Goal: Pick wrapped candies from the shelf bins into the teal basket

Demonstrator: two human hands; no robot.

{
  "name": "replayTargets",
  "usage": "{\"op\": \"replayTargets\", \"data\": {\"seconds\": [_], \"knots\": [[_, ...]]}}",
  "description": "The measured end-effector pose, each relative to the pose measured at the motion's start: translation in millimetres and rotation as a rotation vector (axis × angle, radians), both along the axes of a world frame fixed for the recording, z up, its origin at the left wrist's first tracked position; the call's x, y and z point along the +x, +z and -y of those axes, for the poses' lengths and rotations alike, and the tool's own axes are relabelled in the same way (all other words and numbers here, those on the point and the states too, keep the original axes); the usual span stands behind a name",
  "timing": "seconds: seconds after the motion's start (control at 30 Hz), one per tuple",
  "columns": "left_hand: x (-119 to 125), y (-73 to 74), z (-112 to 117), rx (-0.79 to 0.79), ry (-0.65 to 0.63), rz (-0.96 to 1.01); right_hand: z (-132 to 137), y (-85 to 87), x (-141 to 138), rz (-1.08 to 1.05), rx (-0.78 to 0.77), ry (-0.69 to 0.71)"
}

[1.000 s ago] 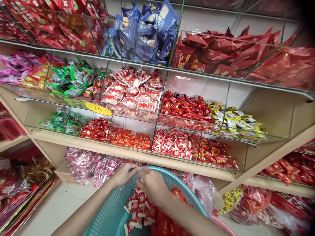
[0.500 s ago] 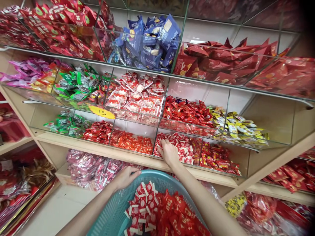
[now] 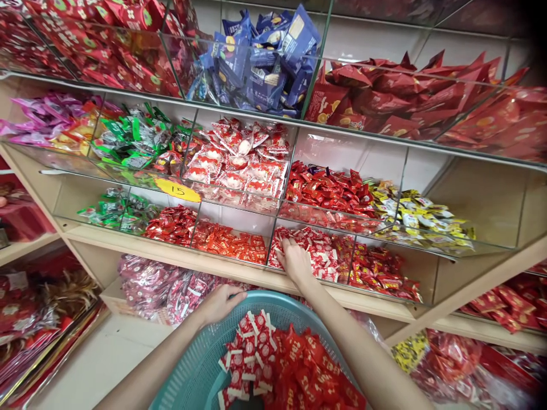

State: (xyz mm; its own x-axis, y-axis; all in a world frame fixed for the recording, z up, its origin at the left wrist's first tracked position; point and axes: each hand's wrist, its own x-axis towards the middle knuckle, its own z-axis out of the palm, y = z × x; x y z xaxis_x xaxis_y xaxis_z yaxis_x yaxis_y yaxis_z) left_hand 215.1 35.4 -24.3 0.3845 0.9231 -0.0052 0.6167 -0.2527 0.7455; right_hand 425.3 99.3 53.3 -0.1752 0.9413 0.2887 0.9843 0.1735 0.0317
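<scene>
My left hand (image 3: 223, 303) is closed over the far left rim of a teal plastic basket (image 3: 188, 364). Inside the basket lie red-and-white wrapped candies (image 3: 252, 353) on the left and shiny red packets with gold lettering (image 3: 307, 364) on the right. Reaching over the basket, my right hand (image 3: 296, 262) is in a clear compartment on the lowest candy tier. Its fingers curl down into the red-and-white wrapped candies (image 3: 318, 247) there, and the fingertips are partly hidden among them.
Clear dividers part the shelf's compartments. Orange-red packets (image 3: 231, 242) lie left of my right hand and red-and-yellow candies (image 3: 380, 270) to its right. Just above juts a clear tray edge with a yellow price tag (image 3: 177, 189). Bagged goods (image 3: 149, 285) sit under the wooden ledge (image 3: 239, 267).
My right hand's fingers have curled in closer among the red-and-white candies. My left hand stays on the basket rim. The view has shifted slightly.
</scene>
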Motion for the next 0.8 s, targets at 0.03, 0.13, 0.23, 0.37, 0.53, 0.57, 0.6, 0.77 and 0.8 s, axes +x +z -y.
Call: {"op": "replayTargets", "data": {"seconds": [0.03,0.13,0.23,0.37,0.53,0.57,0.6,0.77,0.8], "knots": [[0,-0.5,0,0.0,0.004,-0.006,0,-0.7,0,0.0,0.008,0.006],[0,-1.3,0,0.006,0.019,-0.017,1,-1.8,1,-0.005,0.022,0.015],[1,0.0,0,0.02,0.019,-0.016,3,-1.2,2,-0.02,0.032,0.02],[1,1.8,1,0.038,0.021,-0.036,3,4.4,7,-0.061,0.083,0.0],[1,1.0,1,0.039,0.022,-0.046,10,20.5,21,-0.22,0.194,-0.016],[1,0.8,0,0.038,0.018,-0.04,15,23.8,25,-0.259,0.219,0.001],[1,0.5,0,0.036,0.013,-0.034,21,26.6,29,-0.299,0.241,0.028],[0,-2.2,-2,0.025,0.006,-0.031,70,23.1,32,-0.496,0.174,0.21],[0,-3.0,-3,0.02,0.005,-0.028,80,17.7,28,-0.519,0.099,0.265]]}}
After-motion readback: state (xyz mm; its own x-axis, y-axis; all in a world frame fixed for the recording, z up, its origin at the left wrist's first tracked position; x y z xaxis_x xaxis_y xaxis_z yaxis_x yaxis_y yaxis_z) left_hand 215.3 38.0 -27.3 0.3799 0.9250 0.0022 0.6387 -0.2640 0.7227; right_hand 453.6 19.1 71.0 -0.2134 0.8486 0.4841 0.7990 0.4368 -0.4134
